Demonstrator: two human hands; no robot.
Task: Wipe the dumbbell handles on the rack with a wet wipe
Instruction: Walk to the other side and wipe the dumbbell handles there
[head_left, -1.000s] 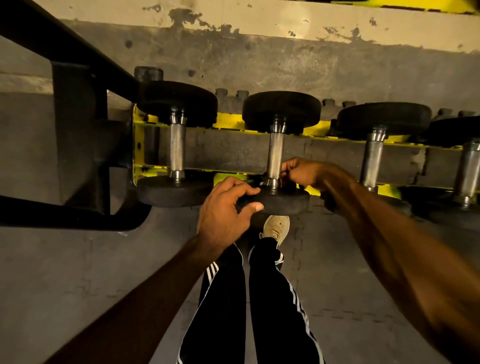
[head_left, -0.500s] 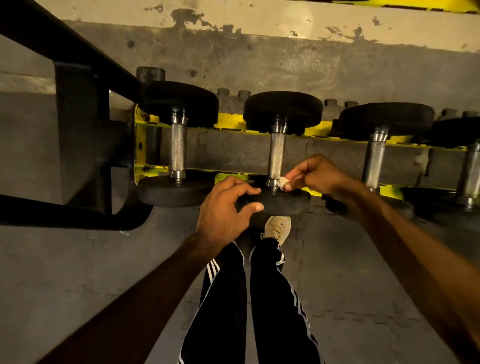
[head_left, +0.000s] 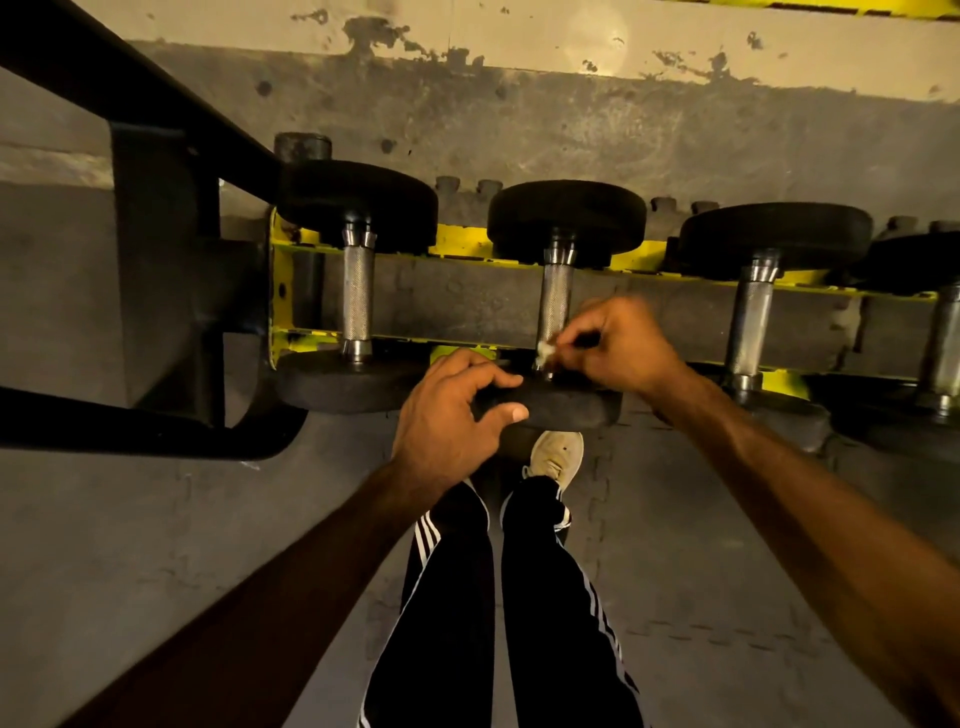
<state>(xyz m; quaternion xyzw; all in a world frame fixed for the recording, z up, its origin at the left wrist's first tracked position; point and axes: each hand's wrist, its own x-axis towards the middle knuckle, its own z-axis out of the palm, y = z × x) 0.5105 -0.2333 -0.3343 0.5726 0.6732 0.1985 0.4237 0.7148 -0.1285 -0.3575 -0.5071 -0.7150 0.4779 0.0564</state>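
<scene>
At the handle's (head_left: 555, 301) base, right-hand (head_left: 621, 347) grip pinches wipe (head_left: 544, 354).

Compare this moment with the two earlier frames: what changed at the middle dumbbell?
The right hand drew back rightward off the handle; it now pinches the wet wipe against the handle's near end. The left hand still grips the dumbbell's near head; nothing on the rack has moved.

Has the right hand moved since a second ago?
Yes. The right hand has shifted right, off the middle dumbbell's knurled steel handle: it wrapped the handle's near end before, and now sits beside it, pinching the small white wet wipe against it.
</scene>
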